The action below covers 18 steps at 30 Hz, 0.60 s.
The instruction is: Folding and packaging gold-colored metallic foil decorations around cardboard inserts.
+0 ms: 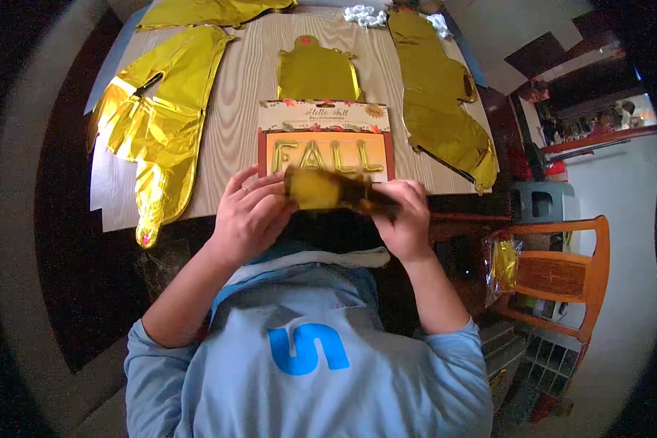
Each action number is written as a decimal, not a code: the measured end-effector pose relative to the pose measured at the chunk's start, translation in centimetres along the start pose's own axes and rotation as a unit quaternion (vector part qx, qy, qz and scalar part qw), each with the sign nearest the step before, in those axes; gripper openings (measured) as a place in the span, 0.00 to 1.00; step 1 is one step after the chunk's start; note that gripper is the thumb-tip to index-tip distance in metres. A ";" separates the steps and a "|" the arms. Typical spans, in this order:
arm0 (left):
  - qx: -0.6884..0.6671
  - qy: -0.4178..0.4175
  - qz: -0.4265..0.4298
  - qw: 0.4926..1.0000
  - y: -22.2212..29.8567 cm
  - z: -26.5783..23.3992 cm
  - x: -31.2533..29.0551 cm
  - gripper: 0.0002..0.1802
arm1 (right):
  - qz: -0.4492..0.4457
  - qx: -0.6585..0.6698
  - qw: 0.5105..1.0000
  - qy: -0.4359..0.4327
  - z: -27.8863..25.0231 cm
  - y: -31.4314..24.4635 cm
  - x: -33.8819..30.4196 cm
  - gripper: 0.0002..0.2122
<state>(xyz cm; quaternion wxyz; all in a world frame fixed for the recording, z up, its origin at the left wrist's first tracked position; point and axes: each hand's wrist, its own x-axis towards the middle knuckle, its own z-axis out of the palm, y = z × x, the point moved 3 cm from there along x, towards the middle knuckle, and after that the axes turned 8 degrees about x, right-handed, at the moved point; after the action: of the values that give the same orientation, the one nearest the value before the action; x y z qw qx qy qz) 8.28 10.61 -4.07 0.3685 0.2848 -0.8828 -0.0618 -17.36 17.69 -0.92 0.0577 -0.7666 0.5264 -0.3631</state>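
Note:
Between my two hands, at the near edge of the table, is a folded gold foil balloon [315, 188], smeared by motion. My left hand [252, 212] is closed on its left end, a ring on one finger. The other end is pinched in my right hand [404, 219]. Just beyond, a printed cardboard package [325, 117] with pictured gold letter balloons lies on the table, its lower part hidden by the foil and hands. Behind the package rests a flat gold foil balloon [315, 69], partly covered by it.
Flat gold foil balloons lie on the wooden table [244, 87]: one left [175, 95], one far left [204, 11], one right [438, 102]. White ribbon [365, 16] sits at the back. A wooden chair [598, 270] with a clear gold-filled packet [504, 264] and a grey stool [544, 201] stand right.

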 end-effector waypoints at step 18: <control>-0.099 0.104 -0.057 0.988 3.9 -2.8 0.8 0.16 | -0.075 -0.177 0.981 -0.022 0.3 -6.5 0.0 0.10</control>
<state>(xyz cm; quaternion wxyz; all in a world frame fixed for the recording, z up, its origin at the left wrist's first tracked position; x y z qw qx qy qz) 7.96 13.71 -0.28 0.4804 0.3018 -0.8114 -0.1403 -12.22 20.47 1.92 -0.0942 -0.8099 0.5221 -0.2504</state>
